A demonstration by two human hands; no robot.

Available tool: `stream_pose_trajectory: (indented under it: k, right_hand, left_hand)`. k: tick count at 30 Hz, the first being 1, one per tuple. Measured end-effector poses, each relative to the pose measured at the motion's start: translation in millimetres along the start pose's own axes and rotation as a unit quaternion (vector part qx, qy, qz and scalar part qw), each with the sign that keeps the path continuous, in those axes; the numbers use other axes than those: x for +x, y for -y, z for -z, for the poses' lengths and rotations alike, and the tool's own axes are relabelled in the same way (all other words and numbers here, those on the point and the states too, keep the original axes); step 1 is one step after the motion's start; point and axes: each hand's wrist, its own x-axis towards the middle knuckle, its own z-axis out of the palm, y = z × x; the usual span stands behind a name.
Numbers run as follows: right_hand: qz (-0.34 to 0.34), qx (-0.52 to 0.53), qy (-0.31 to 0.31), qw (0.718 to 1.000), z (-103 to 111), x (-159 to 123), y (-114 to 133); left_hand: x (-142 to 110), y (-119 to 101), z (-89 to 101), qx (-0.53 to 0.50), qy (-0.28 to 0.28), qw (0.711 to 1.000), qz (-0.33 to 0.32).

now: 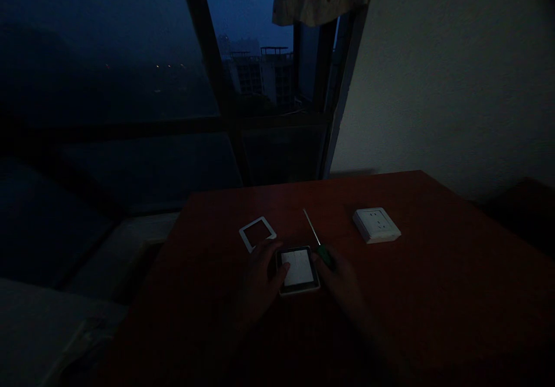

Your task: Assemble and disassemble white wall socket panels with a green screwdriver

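A square white wall switch or socket panel with a dark border lies between my hands near the front of the table. My left hand grips its left side, thumb over the white face. In my right hand is a screwdriver with a green handle, its metal shaft pointing away toward the window. The fingers of that hand are also close to the panel's right edge; the dark hides whether they touch it. A loose white square frame lies just beyond my left hand.
A white wall socket on its box sits on the right of the reddish-brown table. Beyond the table's far edge is a dark-framed window. A pale wall stands at the right. The room is very dim.
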Motion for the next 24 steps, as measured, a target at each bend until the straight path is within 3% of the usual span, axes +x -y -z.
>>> stream_pose_trajectory:
  k: [6,10,13,24]
  right_hand:
    - [0.006,-0.094,-0.027,0.995,-2,1,11]
    - [0.045,-0.243,-0.024,0.969,-7,0,24]
    - [0.033,-0.305,-0.009,0.952,-11,1,29]
    - [0.035,-0.332,0.029,0.942,-10,0,31]
  left_hand:
    - [-4,5,-2.8,-0.03,0.003,0.999,0.018]
    - [-4,7,-7.6,-0.047,0.004,0.998,0.034]
    - [-3,8,-11.4,-0.05,-0.004,0.998,0.037]
    - [-6,7,-16.4,-0.064,-0.007,0.997,0.033]
